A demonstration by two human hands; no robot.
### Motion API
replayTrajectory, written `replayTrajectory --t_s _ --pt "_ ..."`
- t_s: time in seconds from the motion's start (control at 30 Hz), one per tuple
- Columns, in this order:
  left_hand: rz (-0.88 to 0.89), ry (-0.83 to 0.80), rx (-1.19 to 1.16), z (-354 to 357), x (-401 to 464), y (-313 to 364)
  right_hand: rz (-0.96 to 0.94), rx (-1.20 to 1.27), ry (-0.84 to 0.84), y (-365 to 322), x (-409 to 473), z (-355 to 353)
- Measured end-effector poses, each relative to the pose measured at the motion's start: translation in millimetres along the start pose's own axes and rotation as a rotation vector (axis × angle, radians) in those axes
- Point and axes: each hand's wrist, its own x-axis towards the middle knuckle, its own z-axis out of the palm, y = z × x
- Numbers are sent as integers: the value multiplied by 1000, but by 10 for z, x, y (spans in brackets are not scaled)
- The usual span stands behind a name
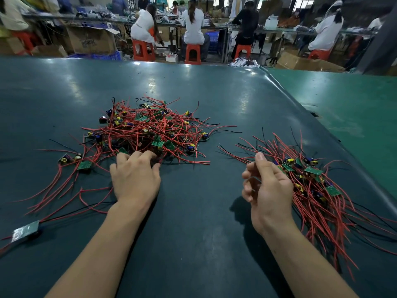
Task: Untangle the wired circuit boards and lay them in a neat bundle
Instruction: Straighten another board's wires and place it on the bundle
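My left hand (pixel 135 178) lies palm down, fingers curled into the near edge of the tangled pile (pixel 148 130) of red-wired circuit boards. My right hand (pixel 267 189) is half-curled, holding nothing I can make out; just beside it lies the straightened bundle (pixel 311 183). No legible print on the boards; lettering on the far cardboard box (pixel 91 40) is blurred.

1. Tangled pile (pixel 148 132): red and black wires, green boards, blue-and-yellow components.
2. Bundle (pixel 311 186) beside my right hand (pixel 268 190): same colours.
3. Table mat (pixel 193 211): dark teal.
4. Stools (pixel 143 50): orange-red.
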Motion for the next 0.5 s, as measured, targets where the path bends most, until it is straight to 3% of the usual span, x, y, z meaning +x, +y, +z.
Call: replayTrajectory --t_s 0.23,0.5 --pt "-92 -85 -49 -37 -29 8 2 -41 -14 26 -5 6" --pt "-26 133 -325 -69 -2 -16 -7 -40 1 24 17 6"
